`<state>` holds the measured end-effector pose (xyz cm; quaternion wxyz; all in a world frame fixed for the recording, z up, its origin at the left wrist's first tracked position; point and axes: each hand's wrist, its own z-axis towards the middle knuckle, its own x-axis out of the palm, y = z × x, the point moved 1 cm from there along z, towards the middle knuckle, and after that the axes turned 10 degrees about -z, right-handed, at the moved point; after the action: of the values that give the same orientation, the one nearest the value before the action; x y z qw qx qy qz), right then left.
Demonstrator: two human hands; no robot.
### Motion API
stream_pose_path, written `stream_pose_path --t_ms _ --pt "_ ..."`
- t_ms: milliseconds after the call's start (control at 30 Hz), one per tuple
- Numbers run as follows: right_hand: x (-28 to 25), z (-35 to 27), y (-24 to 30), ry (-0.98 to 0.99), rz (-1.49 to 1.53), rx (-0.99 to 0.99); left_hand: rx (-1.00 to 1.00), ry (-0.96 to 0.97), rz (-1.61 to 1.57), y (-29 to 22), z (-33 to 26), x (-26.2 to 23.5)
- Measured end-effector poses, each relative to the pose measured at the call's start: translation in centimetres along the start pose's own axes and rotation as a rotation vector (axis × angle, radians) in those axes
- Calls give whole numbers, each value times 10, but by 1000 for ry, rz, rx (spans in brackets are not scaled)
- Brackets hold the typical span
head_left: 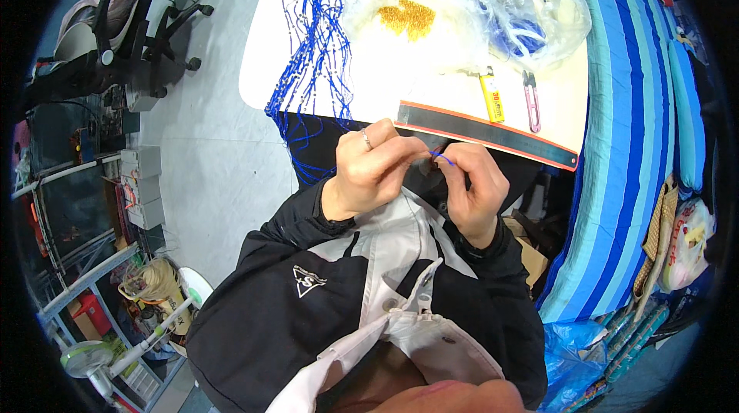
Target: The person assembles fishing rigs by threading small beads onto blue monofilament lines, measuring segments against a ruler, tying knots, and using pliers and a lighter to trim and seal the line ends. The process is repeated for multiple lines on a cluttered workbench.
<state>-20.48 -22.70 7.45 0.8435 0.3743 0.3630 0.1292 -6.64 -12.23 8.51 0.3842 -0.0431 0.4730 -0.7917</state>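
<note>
A short stretch of thin blue cord (441,157) runs between my two hands, just off the table's near edge. My left hand (373,170), with a ring on one finger, pinches one side of it. Thumb and fingers of my right hand (476,188) close on the other side. Whether a small bead is also between the fingertips, I cannot tell. Beyond the hands lies a dark ruler (486,133) with orange edges. A bundle of blue cords with small beads (312,43) hangs over the table edge to the left of my left hand.
On the white table (369,90) are a pile of small gold pieces (408,19), a yellow lighter (490,97), pink-handled thread snips (531,103) and a clear plastic bag (566,16) holding blue material. Blue striped fabric (616,143) borders the right side. An office chair (115,36) stands left.
</note>
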Motion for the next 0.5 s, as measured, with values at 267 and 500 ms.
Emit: stream_pose_path --t_ms 267,500 --pt "-3 3 0 63 144 217 23 23 7 10 3 3" --pt "3 4 -8 116 16 98 32 16 67 15 2 3"
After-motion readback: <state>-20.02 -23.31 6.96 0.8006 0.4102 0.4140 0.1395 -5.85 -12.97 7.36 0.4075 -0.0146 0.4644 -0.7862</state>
